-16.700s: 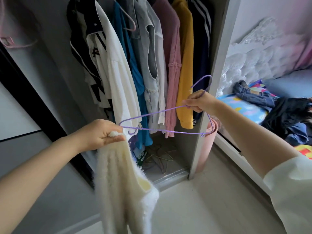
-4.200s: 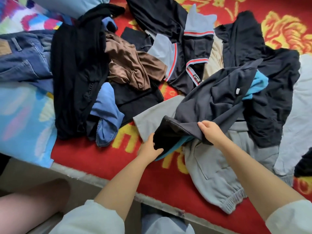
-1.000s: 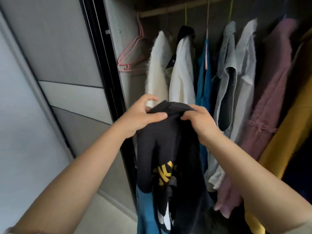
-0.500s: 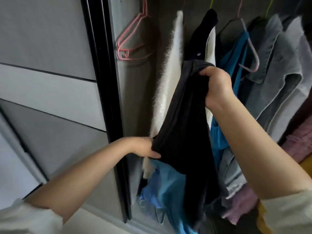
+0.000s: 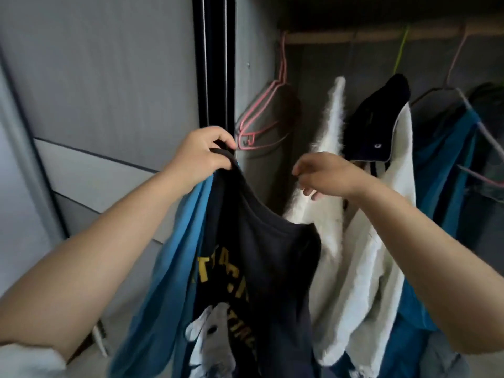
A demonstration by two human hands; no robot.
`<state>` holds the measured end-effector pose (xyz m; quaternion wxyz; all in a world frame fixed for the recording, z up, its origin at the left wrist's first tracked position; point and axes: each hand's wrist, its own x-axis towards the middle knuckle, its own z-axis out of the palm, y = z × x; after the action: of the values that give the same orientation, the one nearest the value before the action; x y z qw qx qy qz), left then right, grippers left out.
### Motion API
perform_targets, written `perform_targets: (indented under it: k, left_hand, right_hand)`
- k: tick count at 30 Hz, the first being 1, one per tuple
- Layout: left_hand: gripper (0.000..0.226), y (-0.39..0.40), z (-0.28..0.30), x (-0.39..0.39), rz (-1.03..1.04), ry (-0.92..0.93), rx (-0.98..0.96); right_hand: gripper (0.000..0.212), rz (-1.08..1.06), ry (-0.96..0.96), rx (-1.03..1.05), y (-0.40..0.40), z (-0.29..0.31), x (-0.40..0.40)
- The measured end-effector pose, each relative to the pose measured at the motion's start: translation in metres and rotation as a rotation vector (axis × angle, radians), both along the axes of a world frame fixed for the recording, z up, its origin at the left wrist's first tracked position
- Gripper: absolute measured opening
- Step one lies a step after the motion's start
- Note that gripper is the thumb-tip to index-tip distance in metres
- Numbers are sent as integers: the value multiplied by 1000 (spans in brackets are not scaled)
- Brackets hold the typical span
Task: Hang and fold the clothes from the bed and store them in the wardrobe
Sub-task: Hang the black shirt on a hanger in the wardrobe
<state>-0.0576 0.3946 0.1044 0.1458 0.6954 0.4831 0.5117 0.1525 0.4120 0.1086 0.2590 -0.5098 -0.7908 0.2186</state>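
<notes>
A dark navy shirt (image 5: 261, 255) with yellow lettering and blue sleeves hangs from my left hand (image 5: 201, 151), which grips its collar in front of the wardrobe's left edge. My right hand (image 5: 324, 174) is free of the shirt, fingers loosely bent, hovering just right of it in front of a fluffy white sweater (image 5: 327, 186). Empty pink hangers (image 5: 261, 118) hang on the rail just above and between my hands.
The wooden rail (image 5: 354, 36) carries a white and black jacket (image 5: 381, 173) and a teal garment (image 5: 447, 173) further right. The grey sliding door (image 5: 109, 91) with its black frame (image 5: 215, 58) fills the left side.
My left hand has moved up from the shirt's lower part and taken the collar. My right hand let go of the shirt and now holds nothing. The view tilted up.
</notes>
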Motion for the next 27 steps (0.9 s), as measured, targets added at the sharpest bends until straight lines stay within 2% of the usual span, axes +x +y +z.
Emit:
perform_targets:
  k: [2, 5, 9, 12, 14, 15, 17, 20, 25, 27]
  left_hand:
    - [42, 9, 9, 1, 113, 141, 9]
    - [52, 22, 15, -4, 245, 379, 17]
    - [61, 30, 30, -19, 375, 584, -20]
    - [58, 30, 44, -27, 440, 740, -57]
    - [58, 29, 47, -31, 456, 841, -69]
    - [58, 30, 48, -36, 444, 868, -86]
    - [59, 34, 46, -42, 360, 897, -155]
    - [59, 40, 41, -50, 263, 911, -235]
    - [55, 50, 41, -57, 216, 901, -234]
    - [55, 51, 42, -59, 186, 885, -239]
  right_hand:
    - [17, 35, 52, 67, 14, 10, -15]
    - [27, 54, 275, 81, 48, 35, -44]
    - [31, -84, 478, 84, 97, 56, -78]
    - [33, -134, 568, -8, 123, 63, -93]
    - [23, -147, 616, -78, 138, 62, -99]
    - [17, -145, 660, -112, 142, 62, -104]
    - [30, -176, 718, -146, 153, 62, -109]
    - [30, -269, 788, -132, 159, 66, -111]
    - [31, -314, 714, 2, 166, 74, -105]
    - [33, -325, 755, 19, 166, 73, -98]
